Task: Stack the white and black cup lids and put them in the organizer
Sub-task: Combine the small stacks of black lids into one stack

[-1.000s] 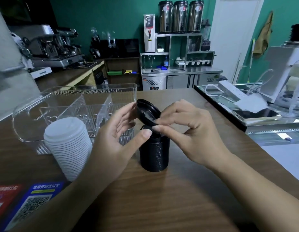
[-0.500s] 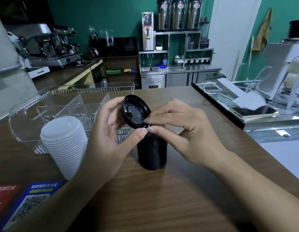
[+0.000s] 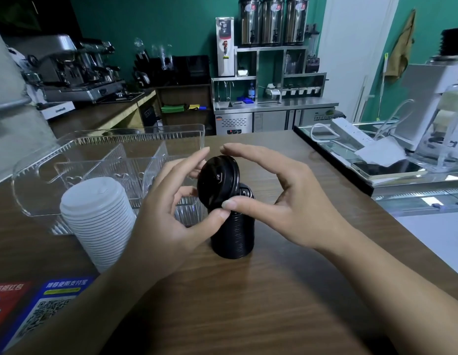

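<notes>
A black lid (image 3: pixel 218 181) stands nearly on edge above the black stack (image 3: pixel 233 226), its round face turned toward the camera and tipped slightly back, its lower rim touching the stack's top. It is glossy, with a raised rim and small moulded details on its face. The left hand (image 3: pixel 169 213) holds it: thumb at the lower rim, fingers (image 3: pixel 194 160) curled along the left edge. The right hand (image 3: pixel 286 198) pinches it too, thumb at the lower rim beside the left thumb, fingers arched over the top edge. The black stack stands upright on the counter (image 3: pixel 248 303), long axis vertical. A white stack (image 3: pixel 99 221), ribbed and leaning a little, stands to its left, in front of the clear organizer (image 3: pixel 107 149).
</notes>
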A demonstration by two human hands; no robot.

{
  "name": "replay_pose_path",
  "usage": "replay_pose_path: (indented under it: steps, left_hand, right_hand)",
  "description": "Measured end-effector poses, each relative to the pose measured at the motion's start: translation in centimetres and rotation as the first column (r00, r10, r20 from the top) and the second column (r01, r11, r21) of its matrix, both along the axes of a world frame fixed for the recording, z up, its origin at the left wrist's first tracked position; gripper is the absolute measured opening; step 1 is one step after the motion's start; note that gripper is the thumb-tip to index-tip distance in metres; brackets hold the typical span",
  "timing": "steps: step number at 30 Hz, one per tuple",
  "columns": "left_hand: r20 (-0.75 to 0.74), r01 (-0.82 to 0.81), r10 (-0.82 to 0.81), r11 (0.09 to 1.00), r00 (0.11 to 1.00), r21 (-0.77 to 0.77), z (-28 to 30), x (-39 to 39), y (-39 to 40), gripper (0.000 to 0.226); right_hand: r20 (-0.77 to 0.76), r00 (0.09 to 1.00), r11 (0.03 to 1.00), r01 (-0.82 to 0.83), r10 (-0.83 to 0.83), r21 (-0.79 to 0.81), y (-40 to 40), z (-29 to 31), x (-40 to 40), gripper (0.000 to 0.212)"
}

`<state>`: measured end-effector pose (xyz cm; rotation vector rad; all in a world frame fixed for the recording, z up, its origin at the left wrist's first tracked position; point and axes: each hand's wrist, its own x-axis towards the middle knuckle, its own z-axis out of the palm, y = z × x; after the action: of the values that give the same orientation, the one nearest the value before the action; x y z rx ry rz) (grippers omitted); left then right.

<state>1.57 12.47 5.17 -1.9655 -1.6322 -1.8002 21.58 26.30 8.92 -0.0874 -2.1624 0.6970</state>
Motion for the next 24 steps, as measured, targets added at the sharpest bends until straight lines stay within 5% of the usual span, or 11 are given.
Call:
replay_pose_path:
  steps: [6,11,24]
  left_hand:
    - [0.005,-0.044,0.044,0.999,0.999,-0.024,-0.1,-0.1,-0.1,0.091]
    - [0.015,-0.06,0.061,0.995,0.998,-0.076,-0.2,-0.3,-0.1,0.088]
    - [0.048,-0.003,0.013,0.978,0.999,-0.208,-1.2,-0.2,0.4,0.052]
  right_hand:
    - [0.114,0.992,0.998,0.048,-0.045,-0.026,0.7,0.1,0.3,0.082]
    - [0.181,0.983,0.991,0.044,-0.02,-0.128,1.7,-0.1,0.3,0.068]
    - [0.313,0.95,0.979,0.063,0.001,-0.194,3.1,-0.4,0.6,0.052]
